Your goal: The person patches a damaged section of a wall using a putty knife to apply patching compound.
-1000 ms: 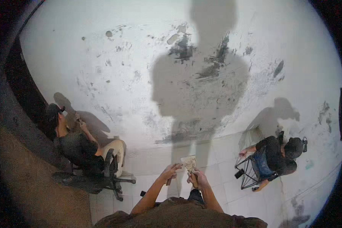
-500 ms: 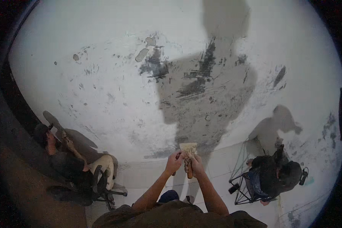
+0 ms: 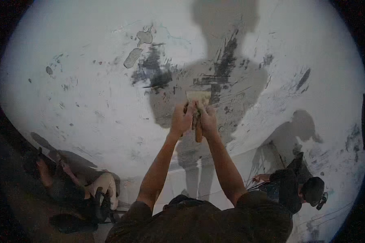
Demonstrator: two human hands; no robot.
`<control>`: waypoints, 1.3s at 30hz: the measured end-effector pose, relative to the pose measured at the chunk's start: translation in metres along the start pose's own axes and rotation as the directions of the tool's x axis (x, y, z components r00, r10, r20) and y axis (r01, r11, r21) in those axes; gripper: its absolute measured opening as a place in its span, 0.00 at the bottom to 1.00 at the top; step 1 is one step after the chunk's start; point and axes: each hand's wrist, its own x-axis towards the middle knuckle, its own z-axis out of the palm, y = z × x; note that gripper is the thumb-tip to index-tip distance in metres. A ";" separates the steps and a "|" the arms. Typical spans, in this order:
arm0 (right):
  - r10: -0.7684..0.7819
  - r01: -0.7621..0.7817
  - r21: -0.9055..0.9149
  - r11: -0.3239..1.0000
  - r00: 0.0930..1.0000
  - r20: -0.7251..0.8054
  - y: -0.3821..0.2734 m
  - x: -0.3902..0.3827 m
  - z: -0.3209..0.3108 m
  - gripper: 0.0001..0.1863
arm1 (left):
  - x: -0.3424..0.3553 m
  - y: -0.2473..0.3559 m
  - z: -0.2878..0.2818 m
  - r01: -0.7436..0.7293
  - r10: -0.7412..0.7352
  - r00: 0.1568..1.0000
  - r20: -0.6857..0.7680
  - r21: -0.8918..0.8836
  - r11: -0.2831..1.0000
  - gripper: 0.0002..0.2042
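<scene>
Head view: one scraper (image 3: 198, 96), its wide pale blade edge uppermost, stands before the wall (image 3: 109, 105); whether it touches, I cannot tell. Two hands meet at it: the right hand (image 3: 208, 119) grips it, and the left hand (image 3: 182, 117) is closed round one narrow brown handle (image 3: 185, 108), mostly hidden. Wall stretches broadly to either side, bearing two rounded grey patches (image 3: 133, 58). Two co-workers, one lower left (image 3: 67, 198), one lower right (image 3: 290, 186), are well apart from the hands.

No lettering, labels or numbers are readable.
</scene>
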 end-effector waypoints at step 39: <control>-0.289 0.284 -0.097 0.954 0.956 -0.050 -0.090 0.141 0.030 0.17 | 0.164 0.024 0.018 -0.381 0.362 0.846 -0.392 0.031 0.924 0.18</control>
